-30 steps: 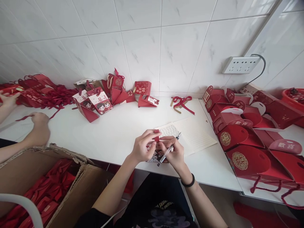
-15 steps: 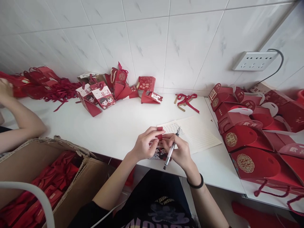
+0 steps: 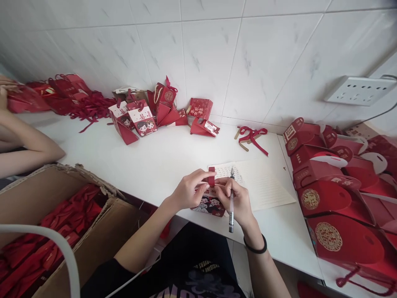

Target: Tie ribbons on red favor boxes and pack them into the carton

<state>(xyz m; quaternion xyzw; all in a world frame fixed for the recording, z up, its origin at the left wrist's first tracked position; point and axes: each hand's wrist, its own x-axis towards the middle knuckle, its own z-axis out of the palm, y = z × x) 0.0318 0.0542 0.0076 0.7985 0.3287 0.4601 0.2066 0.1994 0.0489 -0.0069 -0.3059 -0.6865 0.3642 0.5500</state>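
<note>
Between my hands, near the table's front edge, is a small red gift box (image 3: 208,205) with cartoon figures on its front. A red ribbon loop (image 3: 211,177) stands up from its top. My left hand (image 3: 190,189) pinches the box's top edge on the left of the ribbon. On the other side, my right hand (image 3: 236,198) grips the top edge with thumb and fingers. A clear pen (image 3: 231,209) with a dark cap end is also tucked in my right hand, its tip pointing away from me. Lined paper (image 3: 263,186) with handwriting lies just behind.
Folded red boxes (image 3: 328,198) crowd the right side. Small gift boxes (image 3: 142,118) and a ribbon bow (image 3: 252,138) lie along the wall. A cardboard carton (image 3: 93,231) of red items stands at left. Another person's arm (image 3: 27,140) rests far left, near red bags. A socket strip (image 3: 359,89) is on the wall.
My view has swung slightly left. The ribbon loop now stands taller between my fingers, more of the box front shows, and the pen has tilted closer to upright.
</note>
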